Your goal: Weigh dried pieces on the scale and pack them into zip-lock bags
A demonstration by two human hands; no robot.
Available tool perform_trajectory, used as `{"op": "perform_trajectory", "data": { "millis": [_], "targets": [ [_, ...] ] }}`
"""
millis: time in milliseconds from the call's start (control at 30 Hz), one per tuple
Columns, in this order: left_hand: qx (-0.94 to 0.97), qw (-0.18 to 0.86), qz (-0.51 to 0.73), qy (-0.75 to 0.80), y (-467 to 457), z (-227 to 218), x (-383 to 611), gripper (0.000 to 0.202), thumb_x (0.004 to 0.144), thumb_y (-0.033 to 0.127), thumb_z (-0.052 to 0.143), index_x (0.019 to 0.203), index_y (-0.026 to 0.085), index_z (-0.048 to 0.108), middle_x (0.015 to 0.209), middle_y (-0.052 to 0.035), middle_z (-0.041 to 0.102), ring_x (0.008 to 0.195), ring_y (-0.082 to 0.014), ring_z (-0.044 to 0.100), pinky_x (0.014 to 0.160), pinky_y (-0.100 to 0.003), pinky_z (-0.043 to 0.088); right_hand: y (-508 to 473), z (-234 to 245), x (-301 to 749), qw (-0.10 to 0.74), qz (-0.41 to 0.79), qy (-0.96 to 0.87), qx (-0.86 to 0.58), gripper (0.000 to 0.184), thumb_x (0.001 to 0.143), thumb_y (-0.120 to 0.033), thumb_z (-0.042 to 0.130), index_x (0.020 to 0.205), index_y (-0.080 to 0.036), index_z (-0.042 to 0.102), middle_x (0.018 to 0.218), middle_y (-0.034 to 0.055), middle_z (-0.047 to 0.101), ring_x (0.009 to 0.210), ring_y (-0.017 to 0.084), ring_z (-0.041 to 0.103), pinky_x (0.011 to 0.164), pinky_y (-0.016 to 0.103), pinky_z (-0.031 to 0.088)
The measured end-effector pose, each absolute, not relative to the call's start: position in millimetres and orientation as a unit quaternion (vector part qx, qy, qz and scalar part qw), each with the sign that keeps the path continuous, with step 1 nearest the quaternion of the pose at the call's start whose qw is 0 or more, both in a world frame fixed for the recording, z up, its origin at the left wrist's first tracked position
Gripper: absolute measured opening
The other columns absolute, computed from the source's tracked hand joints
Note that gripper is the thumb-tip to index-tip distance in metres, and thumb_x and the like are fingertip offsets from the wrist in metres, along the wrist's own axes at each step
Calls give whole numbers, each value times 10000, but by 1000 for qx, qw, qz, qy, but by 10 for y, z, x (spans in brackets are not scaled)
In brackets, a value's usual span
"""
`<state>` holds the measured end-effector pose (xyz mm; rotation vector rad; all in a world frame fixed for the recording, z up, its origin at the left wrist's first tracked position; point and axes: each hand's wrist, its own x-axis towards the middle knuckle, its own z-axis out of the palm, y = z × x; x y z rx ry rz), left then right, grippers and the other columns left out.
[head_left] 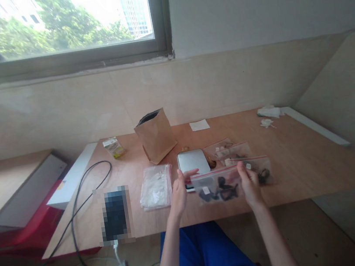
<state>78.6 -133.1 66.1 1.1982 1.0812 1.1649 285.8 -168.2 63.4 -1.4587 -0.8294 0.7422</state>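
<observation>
A clear zip bag (217, 194) with a red seal line along its top holds several dark, shrivelled pieces and a small white label. My right hand (251, 186) pinches its upper right corner, thumb in front. At the bag's left edge is my left hand (178, 194), thumb up and index finger stretched out over the scale; its other fingers are partly hidden, and I cannot tell whether it touches the bag. Behind the hands lies a flat silver-topped scale (193, 160). More filled zip bags (261, 166) overlap to the right.
A stack of clear bags (156, 186) lies left of the scale. Behind stand an open brown paper pouch (156, 137) and a small box (114, 147). A blurred-out dark device (114, 216) and a black cable (72, 218) are at left. Crumpled tissues (269, 112) lie far right.
</observation>
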Motion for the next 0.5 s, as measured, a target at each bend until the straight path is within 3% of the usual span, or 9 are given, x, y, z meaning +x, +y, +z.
{"op": "perform_trajectory", "data": {
  "millis": [100,200,300,400,500],
  "targets": [
    [493,536,498,471,-1263,651,603,642,863,585,233,892,159,713,918,-107,709,751,-190,635,698,-319,477,-1763,566,3385,599,273,-310,-686,639,624,-778,495,521,-158,609,481,85,617,440,203,575,465,318,462],
    [460,495,535,507,-1179,594,393,634,849,596,257,830,142,700,927,-115,706,710,-177,625,667,-304,472,-1824,473,3906,523,242,-338,-744,682,560,-831,468,536,-162,596,467,92,590,441,208,546,457,327,428],
    [429,466,559,534,-1109,528,243,620,834,609,272,818,142,679,923,-115,701,690,-175,620,645,-303,470,-1857,376,4116,465,94,-357,-805,778,573,-870,354,647,-141,616,598,156,625,566,267,573,557,399,444],
    [411,441,563,566,-1048,454,156,594,836,595,275,847,147,666,935,-112,691,719,-185,621,653,-316,476,-1898,289,3924,454,-125,-346,-811,734,736,-738,343,893,-77,623,883,251,630,853,350,576,753,495,422],
    [417,411,556,589,-977,362,87,518,835,557,328,923,157,645,981,-104,667,836,-203,617,696,-323,484,-1964,186,3530,435,-236,-346,-797,513,865,-481,356,1001,-59,614,975,258,609,1003,354,531,855,509,371]
  ]
}}
